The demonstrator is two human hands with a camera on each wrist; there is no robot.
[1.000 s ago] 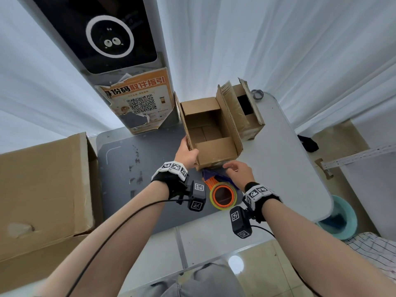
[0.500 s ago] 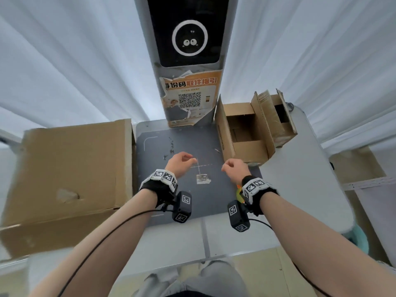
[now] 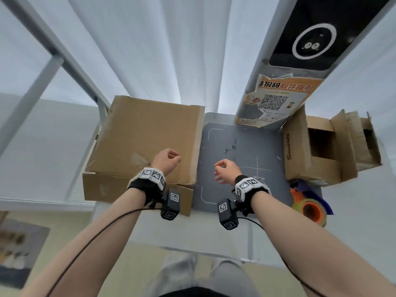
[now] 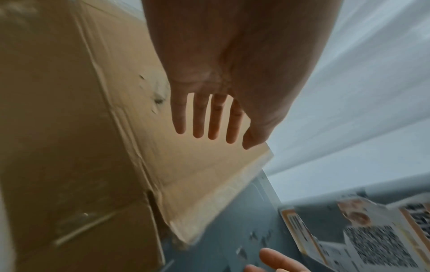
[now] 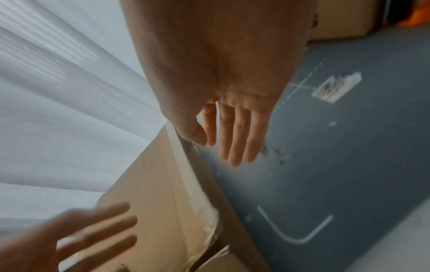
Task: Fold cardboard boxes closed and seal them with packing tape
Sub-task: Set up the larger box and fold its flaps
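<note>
A large closed cardboard box point(image 3: 145, 142) lies at the table's left, its top flap edge reaching the grey mat point(image 3: 246, 151). My left hand point(image 3: 169, 157) hovers over its right part, fingers extended and empty point(image 4: 202, 117). My right hand point(image 3: 222, 168) is above the mat beside the box's right edge point(image 5: 163, 193), fingers straight point(image 5: 235, 136) and holding nothing. A small open cardboard box point(image 3: 321, 151) with raised flaps stands at the right. The orange tape dispenser point(image 3: 310, 209) lies in front of it, away from both hands.
A grey kiosk post with a QR-code poster point(image 3: 276, 101) stands behind the mat. White curtains hang behind the table. A scrap of tape point(image 5: 335, 88) sticks on the mat. The table's near edge runs just under my wrists.
Both hands have left the small open box and moved left across the mat. The left hand is now over the large box; the view has swung left.
</note>
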